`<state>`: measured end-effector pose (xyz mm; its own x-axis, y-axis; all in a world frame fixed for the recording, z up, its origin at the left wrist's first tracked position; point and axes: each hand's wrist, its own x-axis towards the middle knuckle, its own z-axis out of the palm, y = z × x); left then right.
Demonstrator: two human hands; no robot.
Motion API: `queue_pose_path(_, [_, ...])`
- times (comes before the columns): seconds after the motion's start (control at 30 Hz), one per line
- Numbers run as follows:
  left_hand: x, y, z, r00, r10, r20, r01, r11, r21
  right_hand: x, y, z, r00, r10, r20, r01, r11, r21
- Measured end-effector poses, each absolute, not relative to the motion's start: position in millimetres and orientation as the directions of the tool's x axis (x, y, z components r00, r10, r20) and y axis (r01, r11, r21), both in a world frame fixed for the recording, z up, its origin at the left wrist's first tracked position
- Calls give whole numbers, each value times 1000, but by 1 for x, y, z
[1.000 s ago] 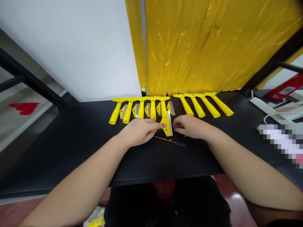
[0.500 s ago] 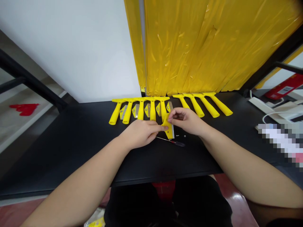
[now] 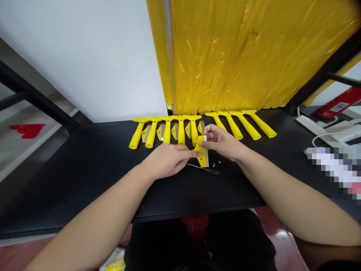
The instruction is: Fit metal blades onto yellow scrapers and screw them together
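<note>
My left hand (image 3: 169, 161) is closed around the handle end of a yellow scraper (image 3: 203, 153), its index finger lying on the flat head. A pale metal blade edge runs along the head's right side, and a small dark hole shows in the yellow. At the head's far end, the thumb and curled fingers of my right hand (image 3: 222, 143) close on the corner by the blade. Whether a small part sits between those fingers is hidden. Just below lies a thin screwdriver (image 3: 211, 171) with a dark handle. A tiny screw (image 3: 213, 165) and a small nut (image 3: 219, 162) rest to its right.
Several yellow scraper handles (image 3: 136, 135) line the back of the black table (image 3: 93, 173), with small yellow plates bearing metal blades (image 3: 160, 132) between them. Another group of yellow handles (image 3: 249, 126) lies right of those. White power strips (image 3: 316, 130) and a red box (image 3: 340, 103) stand far right.
My right fingers have shifted from the face of the scraper head to its far corner and blade edge. The loose screw now lies turned and slightly nearer me.
</note>
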<state>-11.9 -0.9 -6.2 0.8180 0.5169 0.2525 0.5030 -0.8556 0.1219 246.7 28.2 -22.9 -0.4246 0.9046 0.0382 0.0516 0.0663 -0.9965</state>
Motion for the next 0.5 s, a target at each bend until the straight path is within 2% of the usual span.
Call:
queue_pose_path(0.27, [-12,-1,-5,821,521,232,498,-854,153,253,30,-20,-485,861,153,100,229,-968])
queue_pose_path(0.4, [-12,-2,-4,833,504,228,485,-864,138,254,30,-18,-525,842,123,137,226,-965])
queue_pose_path(0.5, [-11,-2,-4,842,490,226,473,-872,130,255,30,-15,-550,829,101,82,174,-981])
